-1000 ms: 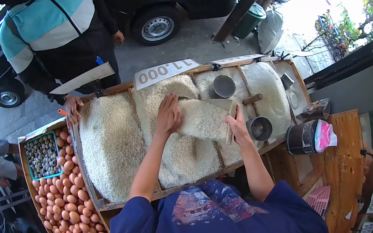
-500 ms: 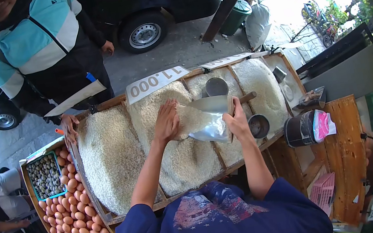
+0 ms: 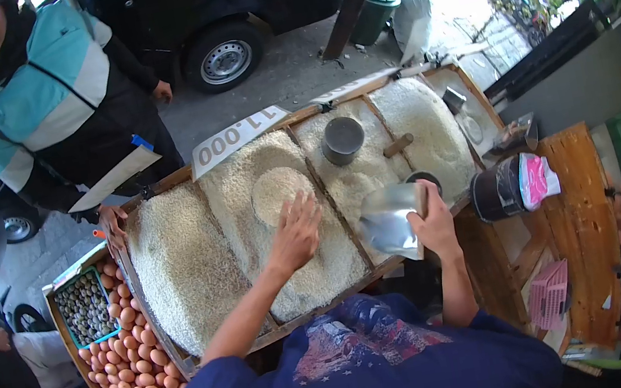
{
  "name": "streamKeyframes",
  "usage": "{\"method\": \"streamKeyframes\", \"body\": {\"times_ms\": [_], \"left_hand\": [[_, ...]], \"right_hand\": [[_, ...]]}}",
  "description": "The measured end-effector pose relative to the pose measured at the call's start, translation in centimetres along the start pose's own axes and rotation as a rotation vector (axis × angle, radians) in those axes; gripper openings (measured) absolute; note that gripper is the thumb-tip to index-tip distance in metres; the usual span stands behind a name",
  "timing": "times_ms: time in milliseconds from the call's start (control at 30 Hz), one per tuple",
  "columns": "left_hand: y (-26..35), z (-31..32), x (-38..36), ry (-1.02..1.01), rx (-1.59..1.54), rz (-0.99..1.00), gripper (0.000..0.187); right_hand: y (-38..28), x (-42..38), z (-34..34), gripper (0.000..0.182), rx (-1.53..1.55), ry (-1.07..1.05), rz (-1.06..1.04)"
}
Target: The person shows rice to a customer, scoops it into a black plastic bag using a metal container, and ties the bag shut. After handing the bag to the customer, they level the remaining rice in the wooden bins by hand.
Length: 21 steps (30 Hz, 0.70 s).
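Observation:
My right hand [image 3: 434, 224] grips a shiny metal scoop [image 3: 389, 223] by its back end, over the near edge of the rice bin [image 3: 375, 272]. With fingers stretched out, my left hand [image 3: 298, 235] lies palm down at the near side of a round, level patch of rice [image 3: 276, 187], which looks like a filled measure sunk in the second compartment. Loose white rice [image 3: 183, 270] fills the compartments around it. A grey metal can [image 3: 343, 140] stands on the rice beyond the scoop, with a short wooden stick [image 3: 399, 145] beside it. Another dark can [image 3: 424, 180] is partly hidden behind my right hand.
Brown eggs [image 3: 140, 382] and a teal crate of small speckled eggs [image 3: 84, 309] are at the left. A person in a teal jacket [image 3: 55, 89] stands across, one hand on the bin's corner. A black bucket [image 3: 496, 193] and pink basket [image 3: 549, 295] sit at right.
The scoop has moved right and toward me, away from the rice it was tipped over. My left hand has shifted slightly right and nearer, uncovering the round rice patch.

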State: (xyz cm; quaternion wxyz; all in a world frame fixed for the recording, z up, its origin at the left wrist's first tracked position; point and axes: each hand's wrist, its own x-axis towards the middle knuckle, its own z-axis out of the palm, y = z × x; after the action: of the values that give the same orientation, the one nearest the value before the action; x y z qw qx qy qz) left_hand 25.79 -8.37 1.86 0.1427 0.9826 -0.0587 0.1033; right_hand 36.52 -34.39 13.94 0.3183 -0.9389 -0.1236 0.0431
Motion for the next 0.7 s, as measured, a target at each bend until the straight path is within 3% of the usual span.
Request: {"method": "streamKeyframes", "body": {"times_ms": [67, 100, 167, 233, 267, 300, 367, 433, 467, 533, 600, 633, 700], "left_hand": [[2.0, 1.2, -2.3, 0.046, -0.173, 0.011, 0.032], [3.1, 1.7, -3.0, 0.053, -0.24, -0.037, 0.027], [5.2, 2.9, -4.3, 0.052, -0.374, -0.123, 0.018], [6.5, 6.0, -6.1, -0.02, -0.545, -0.314, 0.021], [6.7, 7.0, -6.0, -0.048, -0.619, -0.413, 0.023], [7.2, 6.9, -5.2, -0.144, -0.539, -0.583, 0.025], [8.7, 6.5, -4.4, -0.334, -0.343, -0.922, 0.03], [9.4, 8.5, -4.8, 0.03, -0.058, -0.765, 0.033], [9.7, 9.4, -5.1, 0.218, 0.07, -0.686, 0.035], [11.0, 10.1, -5.3, 0.261, 0.197, -0.67, 0.028], [12.0, 9.9, -4.4, 0.163, 0.169, -0.733, 0.027], [12.3, 8.9, -4.3, 0.04, 0.077, -0.798, 0.034], [14.3, 7.5, -4.0, -0.004, -0.052, -0.859, 0.054]], "right_hand": [[-0.3, -0.2, 1.4, 0.058, -0.169, 0.065, -0.074], [-1.4, -0.1, 2.0, 0.062, -0.281, -0.037, -0.004], [3.9, 0.9, 9.9, 0.066, -0.421, -0.141, -0.141], [7.0, 1.4, 14.6, 0.068, -0.342, -0.097, -0.246], [6.7, 1.8, 14.5, 0.069, -0.327, -0.138, -0.202], [6.0, 2.3, 13.9, 0.071, -0.309, -0.179, -0.163], [5.0, 1.5, 11.8, 0.071, -0.316, -0.04, -0.258], [5.0, 1.3, 9.9, 0.064, -0.114, -0.12, -0.336], [5.3, 1.8, 9.3, 0.064, -0.109, -0.326, -0.352], [6.4, 1.1, 6.3, 0.064, -0.142, -0.343, -0.516], [7.4, -0.2, 3.0, 0.062, -0.222, 0.054, -0.804], [8.4, 0.6, 2.5, 0.067, -0.143, -0.061, -0.73], [10.6, 3.4, -0.5, 0.069, -0.008, -0.035, -0.63]]}}
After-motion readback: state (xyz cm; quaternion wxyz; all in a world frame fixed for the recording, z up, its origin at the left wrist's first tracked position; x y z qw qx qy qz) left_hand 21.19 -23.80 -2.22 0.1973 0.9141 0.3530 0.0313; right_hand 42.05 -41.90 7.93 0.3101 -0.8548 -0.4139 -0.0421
